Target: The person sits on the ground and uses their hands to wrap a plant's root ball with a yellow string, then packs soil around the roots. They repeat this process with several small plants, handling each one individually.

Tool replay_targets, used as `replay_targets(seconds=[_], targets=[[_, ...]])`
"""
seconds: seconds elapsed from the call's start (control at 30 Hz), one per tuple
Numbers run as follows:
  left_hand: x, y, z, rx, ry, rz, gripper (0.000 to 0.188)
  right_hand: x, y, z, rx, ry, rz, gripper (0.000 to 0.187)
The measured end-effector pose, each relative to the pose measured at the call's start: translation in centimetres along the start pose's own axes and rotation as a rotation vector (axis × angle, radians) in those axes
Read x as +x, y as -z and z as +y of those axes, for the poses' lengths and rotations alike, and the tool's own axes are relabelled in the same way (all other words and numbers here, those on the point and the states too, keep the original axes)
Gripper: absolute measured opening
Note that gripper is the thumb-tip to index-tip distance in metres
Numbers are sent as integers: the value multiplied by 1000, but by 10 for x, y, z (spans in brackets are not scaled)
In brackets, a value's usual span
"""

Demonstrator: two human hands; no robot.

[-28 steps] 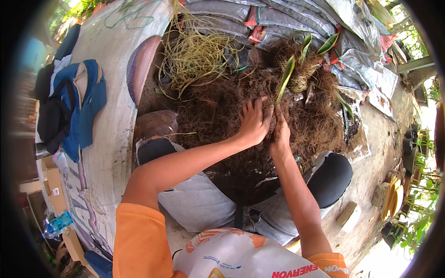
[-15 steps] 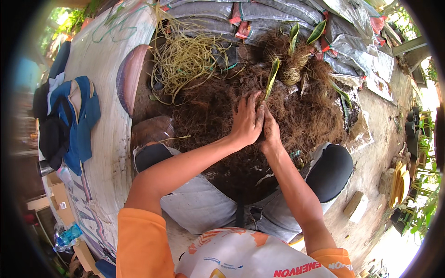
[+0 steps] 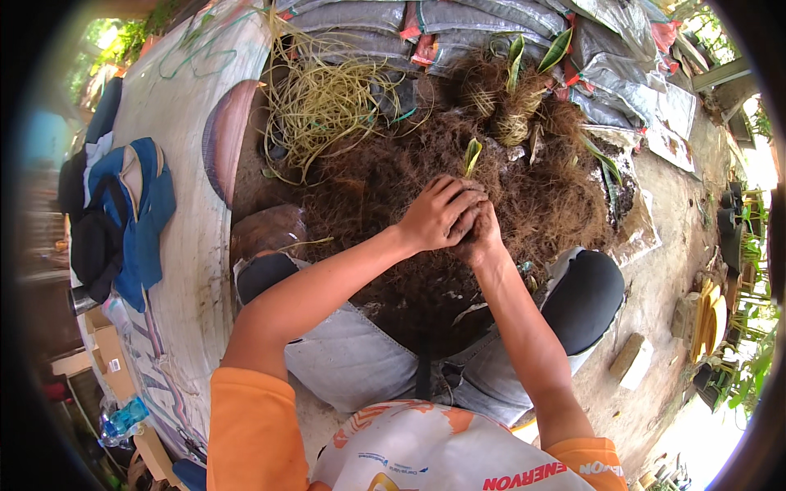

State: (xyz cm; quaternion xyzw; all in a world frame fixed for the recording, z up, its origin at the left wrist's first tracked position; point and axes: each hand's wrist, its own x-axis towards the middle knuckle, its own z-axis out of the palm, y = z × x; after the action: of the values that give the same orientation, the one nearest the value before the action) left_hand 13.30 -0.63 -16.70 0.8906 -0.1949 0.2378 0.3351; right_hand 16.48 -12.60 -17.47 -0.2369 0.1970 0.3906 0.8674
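Observation:
Over the pile of brown coconut fibre [image 3: 548, 200] and dark soil, my left hand [image 3: 442, 214] and my right hand [image 3: 481, 236] are cupped together, fingers curled over one another. They close around the base of a snake plant cutting [image 3: 472, 155]. Its yellow-edged green leaf tip sticks up beyond my fingers; the base is hidden inside my hands. Just past it stand fibre-wrapped snake plants [image 3: 514, 124], bound with pale strips. A tangle of pale yellow-green plastic strips [image 3: 321, 114] lies at the far left of the pile.
Stacked grey sacks [image 3: 483, 20] border the far side. A pale board [image 3: 192, 204] runs along the left with a blue bag [image 3: 143, 217] on it. To the right are a small block [image 3: 631, 362] and leafy plants [image 3: 757, 327]. My bent knees flank the pile.
My hands have gone from pressing palm to palm with straighter fingers to curling around the plant's base. Less of the leaf shows, and it sits slightly lower.

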Motion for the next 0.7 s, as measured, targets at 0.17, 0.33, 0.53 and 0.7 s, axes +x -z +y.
replay_targets(seconds=[0.17, 0.33, 0.53, 0.7], targets=[[1, -2, 8, -23, 15, 79, 26, -1, -8, 3, 54, -33, -19, 22], [1, -5, 6, -49, 69, 169, 30, 7, 4, 0, -31, 48, -143, 24], [-12, -8, 5, -97, 98, 131, 40, 3, -2, 4, -177, 85, 25, 22], [-6, -10, 14, -267, 290, 100, 40, 11, 21, 2, -200, 114, -27, 23]])
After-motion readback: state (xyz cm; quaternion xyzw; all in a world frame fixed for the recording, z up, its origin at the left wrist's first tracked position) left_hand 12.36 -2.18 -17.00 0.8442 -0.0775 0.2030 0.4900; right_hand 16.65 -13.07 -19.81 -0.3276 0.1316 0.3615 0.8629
